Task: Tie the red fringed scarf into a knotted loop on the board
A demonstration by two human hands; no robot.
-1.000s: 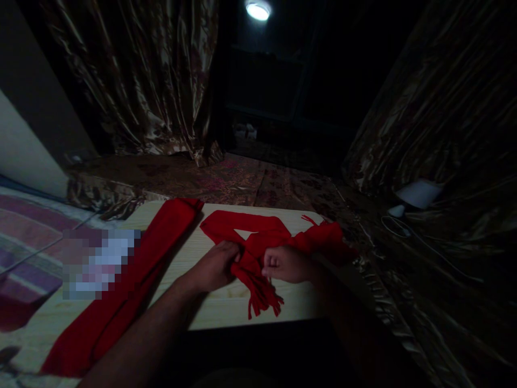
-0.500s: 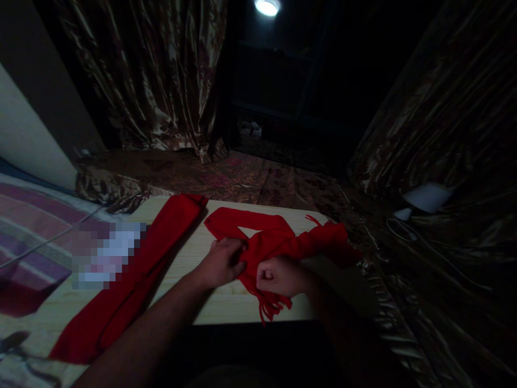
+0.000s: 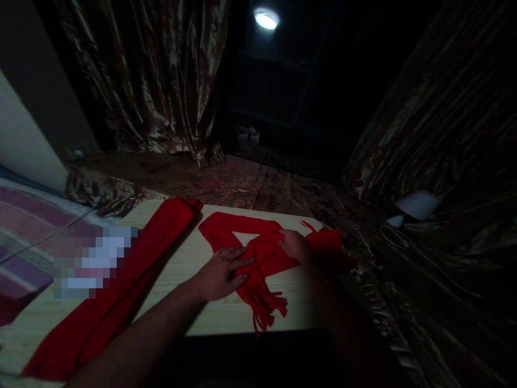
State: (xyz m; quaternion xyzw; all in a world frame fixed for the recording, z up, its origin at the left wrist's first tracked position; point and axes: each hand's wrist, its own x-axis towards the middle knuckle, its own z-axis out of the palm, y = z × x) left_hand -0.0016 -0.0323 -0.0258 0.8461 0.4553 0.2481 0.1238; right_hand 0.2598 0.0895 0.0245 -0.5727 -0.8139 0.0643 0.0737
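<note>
A red scarf [image 3: 230, 222] with a fringed end lies in a crossed loop on the light wooden table [image 3: 181, 280]. My left hand [image 3: 221, 274] rests on the scarf near the crossing, fingers spread and flat. At the upper edge of the crossing, my right hand [image 3: 295, 246] is closed on the scarf, its fingertips partly hidden. The fringe hangs toward the table's near edge, and the other end stretches right past my right hand. A second long red folded cloth [image 3: 161, 237] lies slantwise left of my left forearm.
A blurred-out patch [image 3: 95, 261] covers something at the table's left side. Striped bedding [image 3: 24, 215] is beyond it. Patterned curtains [image 3: 161, 81] hang at the back. A white lamp [image 3: 420, 205] with a cord stands at the right.
My right hand has moved up and right from near the fringe to the upper edge of the scarf's crossing. My left hand's fingers have flattened out. The fringe is more spread.
</note>
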